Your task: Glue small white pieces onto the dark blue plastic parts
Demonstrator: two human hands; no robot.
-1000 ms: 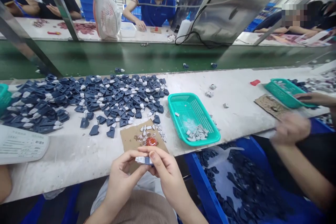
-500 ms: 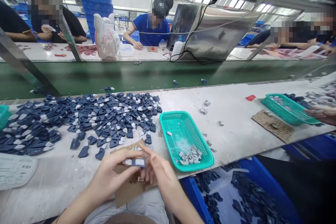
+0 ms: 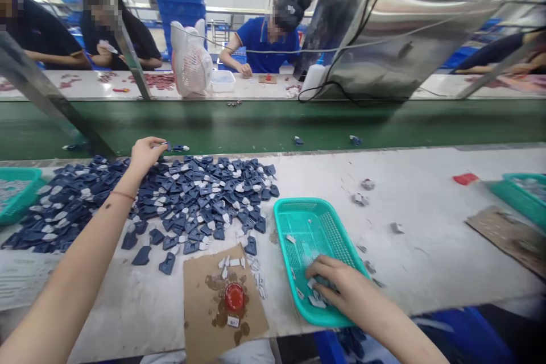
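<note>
My left hand reaches out over the far edge of the pile, its fingertips pinching a small dark blue plastic part at the green belt. In the teal basket, my right hand curls its fingers over small grey-white pieces; what lies between the fingertips is hidden. Many dark blue parts with whitish tips are heaped left of the basket. Before me lies a stained cardboard sheet bearing a round red cap, a small labelled piece and several pale pieces.
The green belt runs behind the table, carrying a few blue parts. Another teal basket stands at the left. On the right are a red piece and more cardboard. People sit across the belt, beyond a slanting metal post.
My left hand has moved from over the cardboard to the belt with the blue part. My right hand has gone right into the basket. The red cap is now uncovered; the view has shifted.
</note>
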